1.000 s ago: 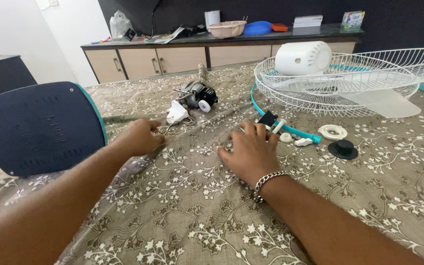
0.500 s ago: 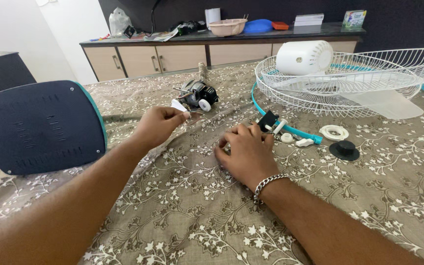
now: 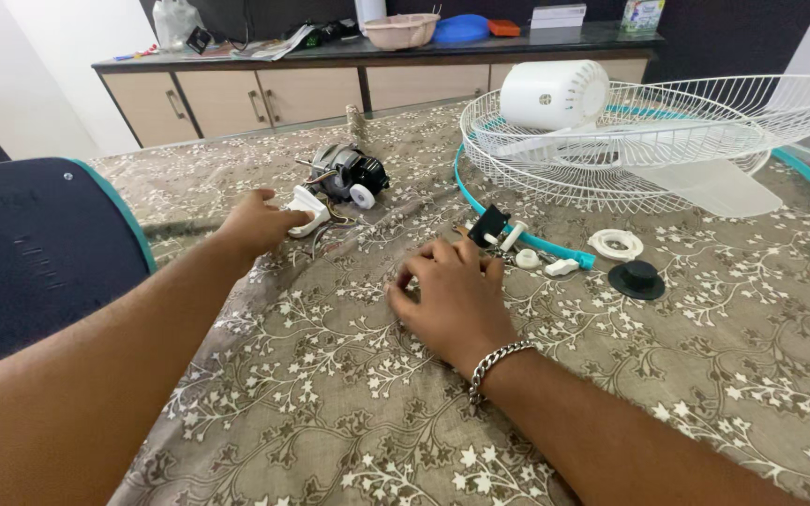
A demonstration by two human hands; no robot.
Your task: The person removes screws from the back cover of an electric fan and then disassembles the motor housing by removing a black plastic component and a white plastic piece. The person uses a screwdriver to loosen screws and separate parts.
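Note:
My left hand [image 3: 253,223] grips a small white plastic part [image 3: 307,208] wired to the fan motor [image 3: 346,173], which lies just beyond it on the patterned cloth. My right hand [image 3: 449,293], a chain bracelet on its wrist, rests palm down on the cloth with fingers curled over something small I cannot make out. Just past its fingertips lie a black clip [image 3: 487,225] and small white knobs [image 3: 527,258].
White wire fan guards [image 3: 667,141] with a white motor cover [image 3: 552,94] and translucent blade sit at the right, ringed by a teal band [image 3: 480,201]. A white ring [image 3: 616,245] and black cap [image 3: 637,279] lie nearby. A dark blue fan base [image 3: 30,253] stands left. A cabinet [image 3: 264,89] is behind.
My left hand lifted the white part off the cloth, then carried it toward the motor. My right hand stayed on the cloth, fingers curling. The camera shifted right.

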